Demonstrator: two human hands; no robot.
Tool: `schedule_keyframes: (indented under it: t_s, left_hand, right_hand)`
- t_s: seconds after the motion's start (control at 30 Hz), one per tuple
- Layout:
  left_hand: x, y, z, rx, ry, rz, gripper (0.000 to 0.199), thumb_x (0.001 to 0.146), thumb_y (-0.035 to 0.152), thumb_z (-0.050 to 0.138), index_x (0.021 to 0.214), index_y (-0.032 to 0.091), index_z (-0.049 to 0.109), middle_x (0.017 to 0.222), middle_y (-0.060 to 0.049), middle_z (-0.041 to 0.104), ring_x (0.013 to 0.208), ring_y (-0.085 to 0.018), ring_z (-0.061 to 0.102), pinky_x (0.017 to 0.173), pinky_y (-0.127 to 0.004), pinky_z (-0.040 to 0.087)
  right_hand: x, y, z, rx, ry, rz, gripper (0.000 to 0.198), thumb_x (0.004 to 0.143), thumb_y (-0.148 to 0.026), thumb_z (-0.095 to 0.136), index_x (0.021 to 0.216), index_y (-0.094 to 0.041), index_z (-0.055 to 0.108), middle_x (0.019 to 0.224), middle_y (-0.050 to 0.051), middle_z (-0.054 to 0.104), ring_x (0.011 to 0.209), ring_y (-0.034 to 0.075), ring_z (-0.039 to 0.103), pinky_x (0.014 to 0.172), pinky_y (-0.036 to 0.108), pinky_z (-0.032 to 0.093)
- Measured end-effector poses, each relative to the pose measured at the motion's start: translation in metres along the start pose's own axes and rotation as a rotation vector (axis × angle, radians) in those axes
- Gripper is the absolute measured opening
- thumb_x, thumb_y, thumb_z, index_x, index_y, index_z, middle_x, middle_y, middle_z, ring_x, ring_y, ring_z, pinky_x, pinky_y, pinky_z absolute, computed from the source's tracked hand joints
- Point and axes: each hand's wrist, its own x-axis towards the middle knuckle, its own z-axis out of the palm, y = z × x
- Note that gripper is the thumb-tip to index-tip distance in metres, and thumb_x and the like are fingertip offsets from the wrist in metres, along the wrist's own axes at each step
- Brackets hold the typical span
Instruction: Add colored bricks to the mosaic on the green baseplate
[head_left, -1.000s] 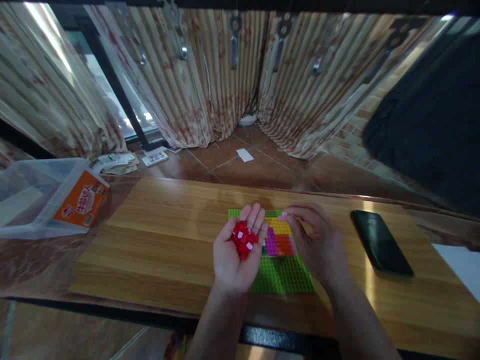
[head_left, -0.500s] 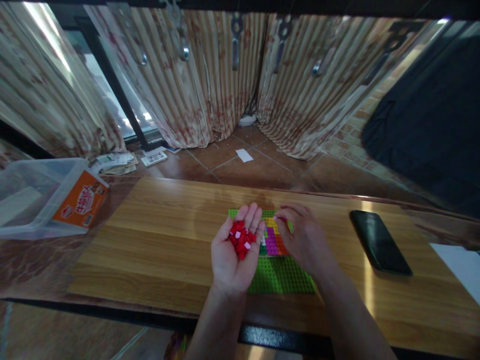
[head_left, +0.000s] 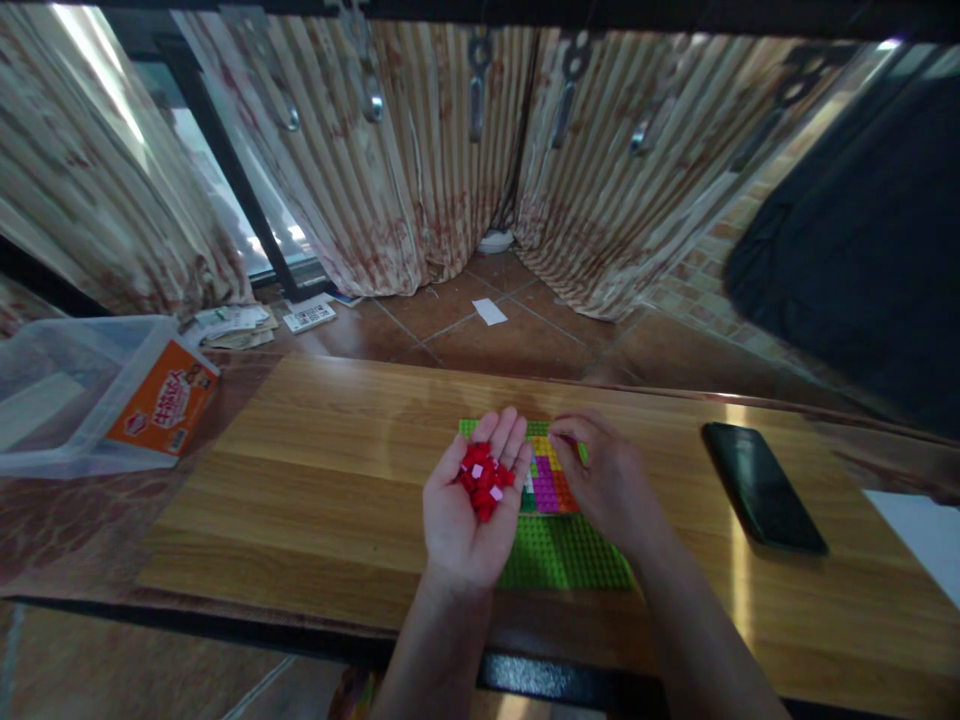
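My left hand (head_left: pixel 471 520) lies palm up with slightly curled fingers, cupping a heap of small red toy bricks (head_left: pixel 480 500). A few pale pink bricks (head_left: pixel 496 494) sit on top of the heap. Just right of it, my right hand (head_left: pixel 611 480) hovers over a patch of coloured bricks (head_left: pixel 546 480) in purple, yellow, orange and white. Its thumb and fingertips are pinched on a small pink brick that the fingers now hide. Beneath both hands is a green studded baseplate (head_left: pixel 566 555), whose far part and right side are partly covered by the hands.
A wooden board (head_left: pixel 300 480) bears the baseplate. A dark phone (head_left: pixel 763 488) lies to the right, with white paper (head_left: pixel 919 540) past it. At far left stands a clear plastic box (head_left: pixel 82 400) with an orange label. Striped curtains (head_left: pixel 420 170) hang beyond.
My right hand's fingertips have shifted slightly, and the pink brick seen between them before is now out of sight. The left hand stays where it was with its heap.
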Motion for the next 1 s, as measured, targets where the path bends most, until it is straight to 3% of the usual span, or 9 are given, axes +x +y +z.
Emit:
schedule_keyframes:
  t_s: [0.4,0.63,1.0]
  left_hand:
    - [-0.001,0.0,0.001,0.009,0.014,-0.006,0.029,0.09,0.026,0.043,0.097,0.011,0.066,0.115,-0.015,0.067,0.114,-0.023,0.06,0.102,-0.039,0.045]
    - [0.0,0.001,0.001,0.008,0.011,-0.001,0.03,0.09,0.026,0.043,0.096,0.01,0.067,0.116,-0.016,0.067,0.114,-0.023,0.061,0.102,-0.038,0.045]
    - [-0.001,0.001,0.002,0.006,0.007,0.004,0.03,0.09,0.026,0.043,0.094,0.01,0.067,0.111,-0.015,0.069,0.111,-0.022,0.062,0.101,-0.037,0.045]
  right_hand:
    - [0.001,-0.002,-0.003,-0.077,-0.06,0.014,0.016,0.088,-0.016,0.045,0.084,-0.018,0.06,0.088,0.008,0.064,0.082,0.02,0.061,0.076,0.035,0.048]
    - [-0.002,0.008,-0.001,0.067,-0.029,0.057,0.018,0.089,-0.023,0.047,0.09,-0.02,0.065,0.093,0.007,0.067,0.085,0.019,0.064,0.078,0.034,0.05]
    - [-0.005,0.025,0.01,0.335,0.006,0.25,0.022,0.086,-0.033,0.053,0.088,-0.019,0.07,0.096,0.007,0.071,0.092,0.02,0.065,0.087,0.037,0.049]
